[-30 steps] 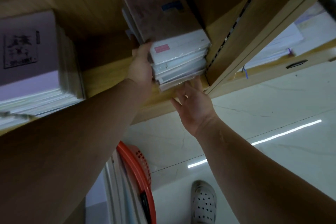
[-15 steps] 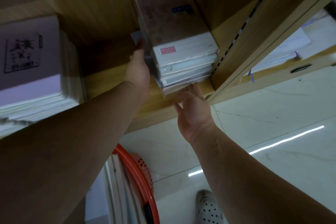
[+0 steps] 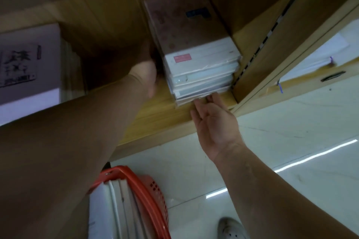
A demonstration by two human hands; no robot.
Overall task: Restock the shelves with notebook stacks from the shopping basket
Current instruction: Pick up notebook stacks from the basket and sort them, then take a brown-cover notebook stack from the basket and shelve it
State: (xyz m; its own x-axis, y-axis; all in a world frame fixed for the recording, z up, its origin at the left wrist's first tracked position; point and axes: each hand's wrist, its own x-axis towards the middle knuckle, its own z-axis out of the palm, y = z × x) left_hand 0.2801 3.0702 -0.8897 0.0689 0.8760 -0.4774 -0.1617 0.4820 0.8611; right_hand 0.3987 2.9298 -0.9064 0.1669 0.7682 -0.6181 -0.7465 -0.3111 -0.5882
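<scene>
Wooden shelf (image 3: 165, 114) carries notebook stack (image 3: 194, 44), far right corner. Right grip (image 3: 213, 122) flat, fingers straight, touching stack's near edge. Left grip (image 3: 144, 75) blurred at stack's left side, closure unclear. Push evenly; square edges flush.

You will find no word here that reads for certain. On the pale cover topping the left pile (image 3: 29, 87) there is a label (image 3: 18, 66) with large black brush-style characters and a line of small print under them, all too blurred to make out. On the notebook stack (image 3: 194, 44) at the right, the red sticker (image 3: 182, 58) near its near edge carries tiny white print, and the dark blue tag (image 3: 197, 14) farther back is just as illegible.
</scene>
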